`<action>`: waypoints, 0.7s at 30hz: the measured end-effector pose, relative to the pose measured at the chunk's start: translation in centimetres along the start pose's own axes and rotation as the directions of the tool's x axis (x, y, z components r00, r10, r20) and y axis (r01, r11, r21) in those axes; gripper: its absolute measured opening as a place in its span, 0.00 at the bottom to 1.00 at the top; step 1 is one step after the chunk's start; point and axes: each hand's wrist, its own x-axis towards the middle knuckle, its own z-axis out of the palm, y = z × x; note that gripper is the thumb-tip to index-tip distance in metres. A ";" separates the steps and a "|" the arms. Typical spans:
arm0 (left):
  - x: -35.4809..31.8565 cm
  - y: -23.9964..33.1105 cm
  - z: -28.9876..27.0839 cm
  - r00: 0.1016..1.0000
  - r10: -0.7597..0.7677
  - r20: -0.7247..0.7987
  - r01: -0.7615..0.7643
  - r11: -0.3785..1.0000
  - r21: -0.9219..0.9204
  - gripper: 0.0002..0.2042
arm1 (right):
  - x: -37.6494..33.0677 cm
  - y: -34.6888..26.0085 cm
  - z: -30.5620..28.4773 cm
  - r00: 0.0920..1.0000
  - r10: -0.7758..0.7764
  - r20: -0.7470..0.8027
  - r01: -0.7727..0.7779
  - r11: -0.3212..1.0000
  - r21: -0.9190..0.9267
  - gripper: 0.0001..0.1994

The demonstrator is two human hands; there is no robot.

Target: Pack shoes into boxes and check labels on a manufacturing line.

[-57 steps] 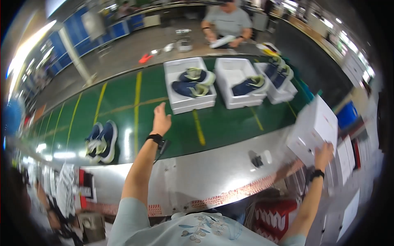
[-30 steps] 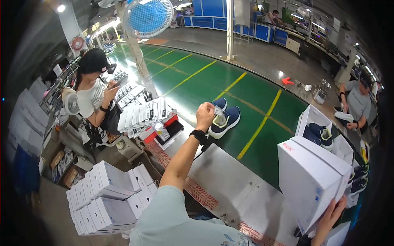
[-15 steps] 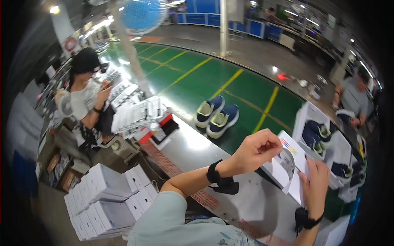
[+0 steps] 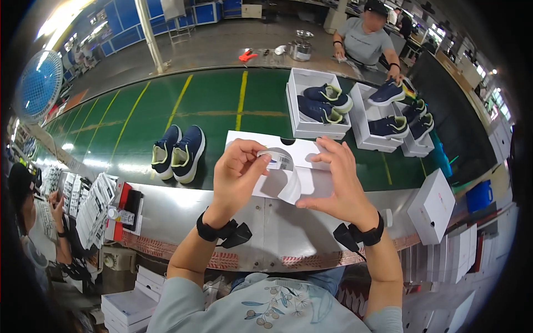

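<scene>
My left hand point(image 4: 239, 175) pinches the upper end of a curled white label strip point(image 4: 288, 183) between thumb and fingers. Printing shows on part of the strip, and its lower end curves down to the right. Close beside it, my right hand point(image 4: 345, 180) is spread, fingers and thumb apart. The thumb tip is near the strip's lower end; whether they touch, I cannot tell. Under both hands lies a white shoebox point(image 4: 244, 137) with a dark half-round notch at its far edge. To the left, a pair of navy sneakers point(image 4: 187, 155) stands on the green conveyor belt.
Open white boxes with navy shoes point(image 4: 322, 129) stand at right on the green belt point(image 4: 216, 111). Across it, a co-worker point(image 4: 369, 41) holds a shoe. A closed shoebox point(image 4: 433, 206) is at the metal table's right end. Papers point(image 4: 95, 208) and a blue fan point(image 4: 40, 86) are left.
The view has swung to the right, so the sneakers and boxes appear farther left. My right hand has come off the box and spread beside the strip; my left still pinches it.
</scene>
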 end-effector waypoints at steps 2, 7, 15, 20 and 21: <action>0.1 0.1 0.3 1.000 0.018 0.004 -0.019 0.999 0.036 0.07 | -0.2 0.5 -0.1 1.000 0.016 -0.026 -0.013 0.996 0.091 0.41; 0.1 -0.1 0.0 1.000 -0.003 0.013 0.002 0.999 0.046 0.07 | -0.4 -0.6 0.1 1.000 -0.003 0.009 0.002 0.998 0.061 0.39; 0.3 0.2 0.6 1.000 -0.016 -0.011 0.017 0.997 0.071 0.06 | -0.5 -0.2 0.7 0.993 0.055 -0.104 -0.052 0.998 0.025 0.27; 0.3 0.4 0.8 0.998 -0.061 0.019 0.060 0.996 0.059 0.05 | -0.8 1.5 0.1 0.987 0.134 -0.084 -0.106 0.957 0.271 0.14; 0.2 0.6 0.8 0.996 -0.088 0.016 0.087 0.996 0.034 0.05 | -0.7 1.6 -0.3 0.989 0.139 -0.060 -0.113 0.944 0.311 0.12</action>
